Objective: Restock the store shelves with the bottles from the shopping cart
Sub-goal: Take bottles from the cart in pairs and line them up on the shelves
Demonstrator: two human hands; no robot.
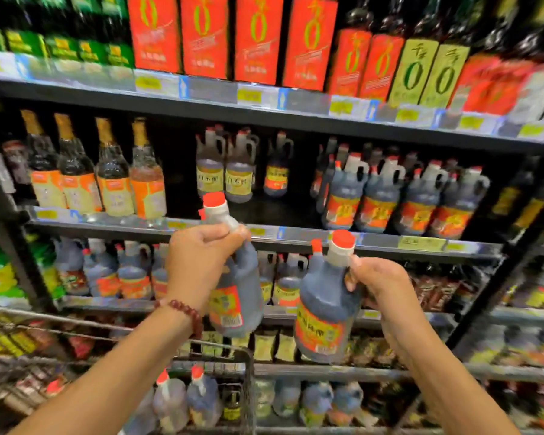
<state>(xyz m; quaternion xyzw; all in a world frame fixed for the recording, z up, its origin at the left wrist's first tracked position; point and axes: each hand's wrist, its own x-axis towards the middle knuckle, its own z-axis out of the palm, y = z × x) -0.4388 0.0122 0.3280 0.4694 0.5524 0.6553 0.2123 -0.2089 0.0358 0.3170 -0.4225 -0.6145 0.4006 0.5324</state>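
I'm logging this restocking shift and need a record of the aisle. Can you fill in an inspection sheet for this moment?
Surface: middle shelf has a bare gap between the yellow-label jugs and the row of dark jugs.
Job's things: two dark red-capped bottles in the air, left bottle tilted, right bottle near upright; more bottles in the cart.
Clutter: nothing seen.
Grippers: left hand grips the left bottle at its handle; right hand grips the right bottle's handle.
Cables: nothing seen.
Surroundings: red and green cartons on the top shelf, tall gold-capped bottles at left, price tags along shelf edges; picture blurred.
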